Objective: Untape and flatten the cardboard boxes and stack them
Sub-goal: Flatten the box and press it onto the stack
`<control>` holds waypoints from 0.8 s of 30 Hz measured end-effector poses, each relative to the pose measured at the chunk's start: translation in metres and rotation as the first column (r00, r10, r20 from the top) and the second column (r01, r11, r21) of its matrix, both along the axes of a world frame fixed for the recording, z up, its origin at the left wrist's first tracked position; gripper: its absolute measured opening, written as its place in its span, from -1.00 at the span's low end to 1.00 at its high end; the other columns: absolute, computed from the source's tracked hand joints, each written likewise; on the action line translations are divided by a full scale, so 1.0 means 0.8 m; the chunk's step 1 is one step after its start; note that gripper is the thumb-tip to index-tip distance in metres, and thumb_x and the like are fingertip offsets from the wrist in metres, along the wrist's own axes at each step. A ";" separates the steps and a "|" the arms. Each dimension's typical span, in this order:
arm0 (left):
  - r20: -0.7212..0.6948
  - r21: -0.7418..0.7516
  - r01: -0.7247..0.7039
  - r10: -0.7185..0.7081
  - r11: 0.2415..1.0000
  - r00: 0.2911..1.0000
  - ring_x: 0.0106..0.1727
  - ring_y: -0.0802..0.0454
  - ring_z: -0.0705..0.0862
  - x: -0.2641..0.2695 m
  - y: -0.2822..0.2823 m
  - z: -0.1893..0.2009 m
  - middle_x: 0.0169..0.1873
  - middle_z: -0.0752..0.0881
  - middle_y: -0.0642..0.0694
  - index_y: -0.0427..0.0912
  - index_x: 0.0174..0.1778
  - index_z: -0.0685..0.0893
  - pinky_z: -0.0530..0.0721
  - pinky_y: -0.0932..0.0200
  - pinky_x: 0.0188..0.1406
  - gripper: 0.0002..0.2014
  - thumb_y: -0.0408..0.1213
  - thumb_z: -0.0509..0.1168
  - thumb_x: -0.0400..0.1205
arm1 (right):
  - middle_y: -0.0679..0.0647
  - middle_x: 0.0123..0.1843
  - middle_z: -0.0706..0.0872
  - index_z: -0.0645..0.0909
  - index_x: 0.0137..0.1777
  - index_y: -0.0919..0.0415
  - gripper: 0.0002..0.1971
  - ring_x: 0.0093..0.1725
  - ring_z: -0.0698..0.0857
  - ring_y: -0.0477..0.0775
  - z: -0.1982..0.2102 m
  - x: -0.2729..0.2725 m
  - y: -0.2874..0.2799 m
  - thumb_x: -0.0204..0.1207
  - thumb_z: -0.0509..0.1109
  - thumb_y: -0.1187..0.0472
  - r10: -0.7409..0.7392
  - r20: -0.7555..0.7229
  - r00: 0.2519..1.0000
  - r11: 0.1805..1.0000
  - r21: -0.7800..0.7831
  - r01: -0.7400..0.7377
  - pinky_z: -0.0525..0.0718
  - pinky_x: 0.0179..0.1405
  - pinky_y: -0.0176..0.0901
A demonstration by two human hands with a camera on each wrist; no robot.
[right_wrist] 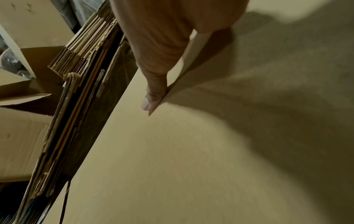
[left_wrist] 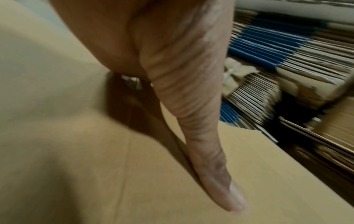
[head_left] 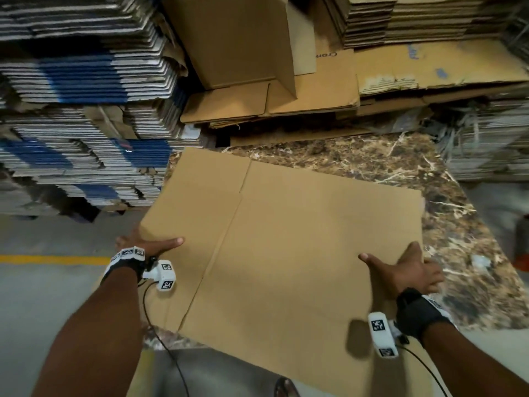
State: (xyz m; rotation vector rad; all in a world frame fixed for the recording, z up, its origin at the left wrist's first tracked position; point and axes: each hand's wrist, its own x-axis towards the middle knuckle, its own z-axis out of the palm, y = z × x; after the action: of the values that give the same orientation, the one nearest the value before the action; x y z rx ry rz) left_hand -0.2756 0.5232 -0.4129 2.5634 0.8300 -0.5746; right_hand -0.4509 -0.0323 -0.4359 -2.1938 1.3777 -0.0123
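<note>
A large flattened brown cardboard box (head_left: 286, 245) is held level above a marble-patterned table (head_left: 446, 224). My left hand (head_left: 148, 243) grips its left edge, thumb lying on top (left_wrist: 220, 181) and fingers hidden beneath. My right hand (head_left: 406, 267) grips the right edge, thumb on top (right_wrist: 151, 97), other fingers under the board. The board's plain surface (left_wrist: 95, 166) fills both wrist views (right_wrist: 191, 151). An upright, unflattened brown box (head_left: 237, 38) stands on flat sheets at the back.
Tall stacks of flattened white and blue cartons (head_left: 80, 96) rise at the left. More flat brown sheets (head_left: 429, 64) pile up behind and to the right. A yellow floor line (head_left: 51, 259) runs at the left. Bundled sheets (right_wrist: 82, 75) stand beside the board.
</note>
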 end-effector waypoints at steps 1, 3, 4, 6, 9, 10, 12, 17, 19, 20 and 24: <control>-0.012 0.020 -0.034 0.034 0.999 0.999 0.75 -0.46 0.08 -0.023 0.008 -0.005 0.79 -0.05 -0.26 0.15 0.81 -0.06 0.30 -0.55 0.59 0.70 0.67 0.53 -0.27 | 0.52 0.53 0.29 0.35 0.35 0.06 0.06 0.53 0.26 0.60 0.006 0.000 -0.002 -0.05 0.73 -0.42 0.038 -0.005 0.999 0.999 0.018 -0.038 0.29 0.44 0.56; 0.003 0.070 -0.091 0.091 0.993 0.996 0.70 -0.50 0.14 -0.073 0.018 -0.011 0.75 0.04 -0.30 0.12 0.80 -0.06 0.35 -0.56 0.55 0.62 0.67 0.52 -0.15 | 0.51 0.59 0.24 0.34 0.43 0.15 0.06 0.58 0.21 0.59 0.024 0.005 0.000 0.06 0.76 -0.33 0.110 -0.027 0.994 0.993 0.055 -0.109 0.27 0.49 0.54; 0.012 0.080 -0.118 0.117 0.990 0.993 0.67 -0.50 0.16 -0.094 0.020 -0.012 0.71 0.09 -0.33 0.11 0.79 -0.06 0.36 -0.56 0.53 0.58 0.66 0.51 -0.09 | 0.51 0.62 0.21 0.34 0.47 0.23 0.05 0.61 0.18 0.58 0.033 0.011 0.000 0.12 0.76 -0.27 0.144 -0.030 0.989 0.987 0.082 -0.142 0.24 0.53 0.52; 0.022 0.107 -0.142 0.141 0.984 0.990 0.64 -0.48 0.18 -0.120 0.019 -0.014 0.65 0.17 -0.37 0.06 0.80 -0.01 0.36 -0.53 0.53 0.53 0.69 0.46 -0.03 | 0.51 0.65 0.18 0.37 0.53 0.31 0.01 0.65 0.14 0.57 0.041 0.032 -0.009 0.22 0.75 -0.17 0.225 0.027 0.974 0.966 0.123 -0.227 0.16 0.59 0.49; 0.056 0.075 -0.125 0.121 0.989 0.991 0.68 -0.46 0.21 -0.129 0.015 -0.020 0.69 0.16 -0.34 0.12 0.79 0.09 0.39 -0.47 0.56 0.46 0.78 0.30 -0.02 | 0.45 0.68 0.24 0.33 0.71 0.07 0.06 0.67 0.22 0.51 0.046 0.078 -0.034 0.27 0.64 -0.35 0.525 0.068 0.848 0.840 0.114 -0.530 0.29 0.62 0.45; 0.054 0.031 -0.090 0.088 0.995 0.995 0.72 -0.42 0.17 -0.131 0.009 -0.021 0.75 0.08 -0.27 0.16 0.79 0.10 0.35 -0.45 0.60 0.43 0.78 0.28 0.00 | 0.44 0.67 0.27 0.27 0.74 0.03 0.11 0.67 0.25 0.48 0.046 0.089 -0.041 0.26 0.58 -0.44 0.629 0.004 0.777 0.774 0.093 -0.627 0.34 0.60 0.44; 0.030 -0.013 0.031 -0.030 0.999 0.999 0.80 -0.32 0.00 -0.141 -0.014 -0.021 0.81 -0.11 -0.17 0.15 0.81 0.04 0.17 -0.40 0.71 0.35 0.75 0.27 0.13 | 0.41 0.68 0.24 0.16 0.77 -0.03 0.20 0.68 0.22 0.45 0.045 0.093 -0.042 0.19 0.45 -0.58 0.745 -0.163 0.647 0.664 0.079 -0.744 0.31 0.58 0.50; 0.029 0.028 0.395 -0.396 0.918 0.918 0.79 -0.16 -0.35 -0.161 -0.112 -0.029 0.77 -0.36 -0.10 0.18 0.81 -0.13 -0.26 -0.44 0.69 0.25 0.75 0.07 0.27 | 0.37 0.78 -0.31 -0.24 0.80 -0.11 0.31 0.76 -0.30 0.44 0.010 0.024 0.002 0.19 0.19 -0.77 0.830 -0.305 0.467 0.528 0.160 -0.834 -0.14 0.53 0.75; 0.028 0.012 0.531 -0.531 0.847 0.847 0.75 -0.09 -0.46 -0.176 -0.153 -0.040 0.72 -0.48 -0.01 0.27 0.79 -0.22 -0.37 -0.47 0.66 0.18 0.77 0.02 0.32 | 0.30 0.75 -0.48 -0.34 0.78 -0.16 0.29 0.73 -0.45 0.38 -0.002 0.003 0.012 0.17 0.00 -0.83 0.826 -0.297 0.480 0.532 0.125 -0.838 -0.31 0.52 0.73; 0.030 0.022 0.572 -0.573 0.820 0.819 0.73 -0.06 -0.51 -0.182 -0.170 -0.045 0.70 -0.53 0.02 0.31 0.77 -0.26 -0.42 -0.47 0.64 0.15 0.77 -0.02 0.34 | 0.26 0.75 -0.50 -0.34 0.77 -0.20 0.26 0.73 -0.47 0.34 -0.008 -0.004 0.014 0.16 -0.09 -0.85 0.818 -0.285 0.500 0.541 0.088 -0.836 -0.34 0.54 0.71; 0.072 0.092 0.585 -0.591 0.806 0.803 0.70 0.01 -0.55 -0.174 -0.208 -0.051 0.68 -0.55 0.13 0.37 0.73 -0.30 -0.51 -0.38 0.63 0.03 0.74 -0.10 0.42 | 0.15 0.76 -0.52 -0.34 0.76 -0.27 0.19 0.74 -0.46 0.27 -0.015 -0.013 0.016 0.17 -0.23 -0.85 0.788 -0.276 0.550 0.576 0.016 -0.817 -0.39 0.57 0.65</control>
State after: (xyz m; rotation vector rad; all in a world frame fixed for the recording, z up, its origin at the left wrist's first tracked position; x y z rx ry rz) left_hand -0.4146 0.3566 -0.4539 2.8739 -0.0152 -0.5891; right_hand -0.4616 -0.0199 -0.4478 -2.8067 0.3254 0.5666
